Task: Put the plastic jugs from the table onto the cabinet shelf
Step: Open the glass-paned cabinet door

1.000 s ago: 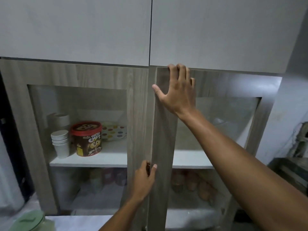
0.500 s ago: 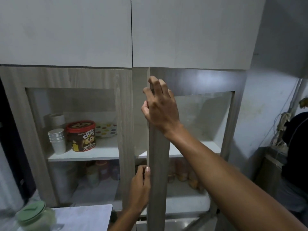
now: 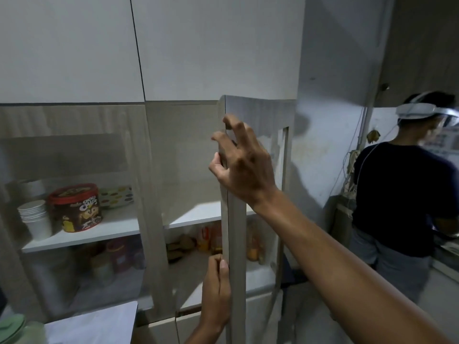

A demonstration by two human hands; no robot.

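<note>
Both hands [image 3: 242, 167] gripping cabinet door [image 3: 234, 244] edge

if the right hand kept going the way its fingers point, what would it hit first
The right hand grips the open door's edge, fingers pointing up and a little left. Going straight on, it would likely meet the white upper cabinet panel first, though depth is unclear.
</note>
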